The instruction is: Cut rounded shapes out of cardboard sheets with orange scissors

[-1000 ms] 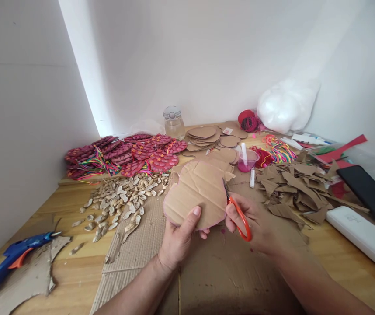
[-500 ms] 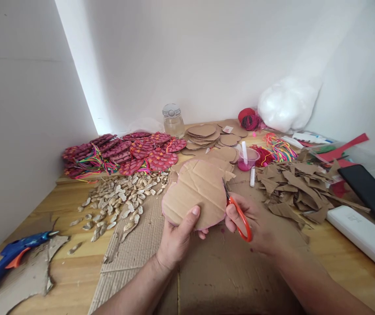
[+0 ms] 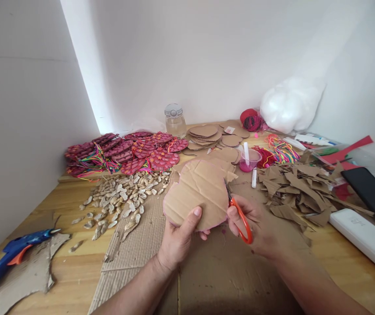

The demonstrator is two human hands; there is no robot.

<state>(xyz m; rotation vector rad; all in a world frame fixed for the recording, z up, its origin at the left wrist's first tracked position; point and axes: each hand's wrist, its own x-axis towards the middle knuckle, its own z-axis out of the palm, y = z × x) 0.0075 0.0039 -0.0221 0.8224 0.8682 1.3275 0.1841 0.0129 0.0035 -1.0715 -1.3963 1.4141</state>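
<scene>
My left hand (image 3: 178,238) grips the near edge of a brown cardboard cut-out (image 3: 198,192) with a pink outline, thumb on top. My right hand (image 3: 259,225) is closed on orange-handled scissors (image 3: 240,216), and their blades meet the right edge of the cut-out. Both hands hover above a large flat sheet of corrugated cardboard (image 3: 227,271) on the wooden table (image 3: 79,262).
Peanut shells (image 3: 122,199) and red decorated pieces (image 3: 125,153) lie to the left, with a blue glue gun (image 3: 10,258) near the left edge. Cardboard scraps (image 3: 299,190), a pink cup (image 3: 248,161), cardboard discs (image 3: 207,135), a jar (image 3: 174,120), coloured threads, a black phone (image 3: 371,197) and a white box (image 3: 364,240) are to the right.
Barely anything has changed: both hands keep their hold, and only the view has shifted slightly.
</scene>
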